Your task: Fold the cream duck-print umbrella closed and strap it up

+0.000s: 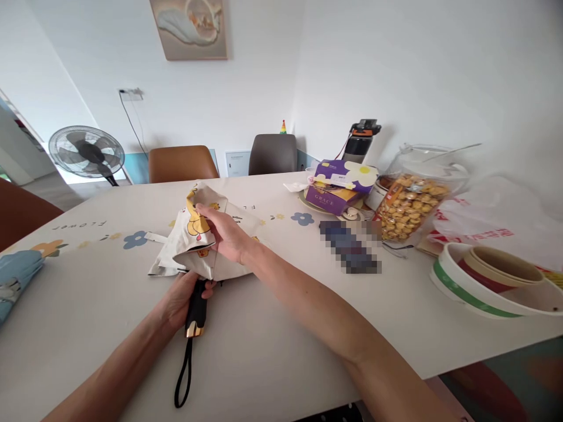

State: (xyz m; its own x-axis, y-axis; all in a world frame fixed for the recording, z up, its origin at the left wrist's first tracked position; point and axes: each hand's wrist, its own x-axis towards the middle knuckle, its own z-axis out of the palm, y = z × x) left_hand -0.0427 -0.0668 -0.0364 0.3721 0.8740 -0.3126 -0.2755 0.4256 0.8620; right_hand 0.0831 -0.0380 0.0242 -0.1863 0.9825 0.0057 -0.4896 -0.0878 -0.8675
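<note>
A folding umbrella (237,230) with a cream canopy and yellow duck prints lies over the middle of the table, its fabric loose and bunched. Its black handle (196,310) has a gold end and points toward me, with a black wrist strap (183,375) hanging from it. My left hand (183,296) is closed around the top of the handle, just below the fabric. Across the canopy, my right hand (225,231) pinches a fold of the cloth between thumb and fingers. The umbrella's ribs are mostly hidden under the fabric.
A blue folded umbrella (17,278) lies at the left edge. On the right are purple boxes (336,196), a snack jar (409,205), a pixelated dark object (349,246), a plastic bag (497,217) and a white-green bowl (466,293). Chairs (182,164) and a fan (88,151) stand beyond.
</note>
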